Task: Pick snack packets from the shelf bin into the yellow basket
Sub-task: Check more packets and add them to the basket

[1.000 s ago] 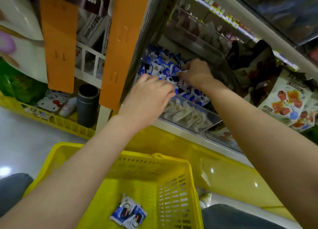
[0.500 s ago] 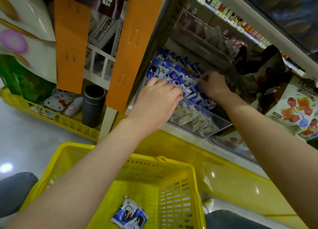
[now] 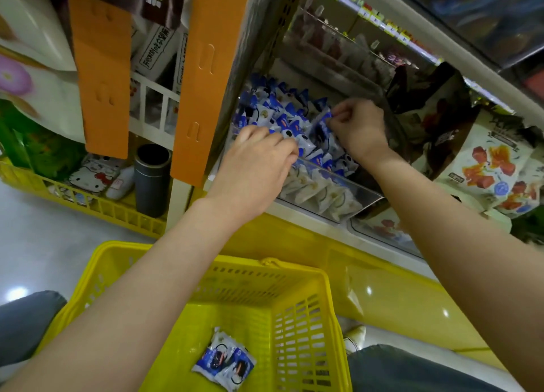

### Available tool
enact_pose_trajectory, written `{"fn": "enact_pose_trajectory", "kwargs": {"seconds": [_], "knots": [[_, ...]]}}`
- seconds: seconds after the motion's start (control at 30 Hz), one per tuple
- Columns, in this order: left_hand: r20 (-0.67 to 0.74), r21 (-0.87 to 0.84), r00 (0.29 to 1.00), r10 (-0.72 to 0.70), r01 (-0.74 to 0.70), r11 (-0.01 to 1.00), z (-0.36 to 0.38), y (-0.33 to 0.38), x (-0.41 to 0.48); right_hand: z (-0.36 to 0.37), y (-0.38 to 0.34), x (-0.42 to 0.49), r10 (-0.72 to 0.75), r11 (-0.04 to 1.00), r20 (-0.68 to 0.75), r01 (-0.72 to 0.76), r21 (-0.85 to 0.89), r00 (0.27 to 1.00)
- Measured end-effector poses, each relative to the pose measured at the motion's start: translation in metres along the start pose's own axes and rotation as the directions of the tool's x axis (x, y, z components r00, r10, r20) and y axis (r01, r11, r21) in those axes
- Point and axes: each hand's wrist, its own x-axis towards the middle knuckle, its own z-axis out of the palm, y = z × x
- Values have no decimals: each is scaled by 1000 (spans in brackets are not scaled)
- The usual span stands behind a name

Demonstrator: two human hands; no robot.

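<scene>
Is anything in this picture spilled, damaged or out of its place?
Nothing stands out. The small blue and white snack packets lie loosely heaped inside the clear plastic shelf bin, none seen outside it. Two such packets lie flat in the yellow plastic basket, where they belong.

A pale glossy floor (image 3: 44, 244) carries a bright light reflection at lower left. Orange upright panels (image 3: 100, 76) front the shelving, above a glossy yellow base (image 3: 397, 297). At left a yellow slatted rack (image 3: 117, 212) holds a dark cylindrical cup (image 3: 152, 179), below a white railing (image 3: 153, 103). Price tags (image 3: 382, 20) line an upper shelf edge.
</scene>
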Motion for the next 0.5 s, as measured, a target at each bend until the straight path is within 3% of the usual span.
{"fn": "enact_pose_trajectory", "kwargs": {"seconds": [0.07, 0.13, 0.23, 0.3, 0.4, 0.5], "knots": [[-30, -58, 1000, -7, 5, 998, -1, 5, -4, -13, -6, -23, -179, 983, -152, 181, 1, 972], [-97, -187, 994, -52, 33, 982, 1, 13, -14, -25, -12, -57, -343, 934, -279, 358, 5, 897], [-210, -438, 953, -217, 107, 892, 13, 32, -46, -32, -11, -115, -576, 787, -386, 616, -25, 720], [-201, -559, 913, -356, 192, 807, 29, 46, -76, -27, -2, -156, -609, 734, -407, 678, 35, 681], [-13, -708, 854, -520, 359, 608, 57, 67, -121, -6, 20, -216, -530, 772, -312, 601, 209, 789], [241, -785, 734, -635, 532, 318, 80, 81, -159, 28, 44, -269, -276, 872, -69, 280, 401, 959]]}}
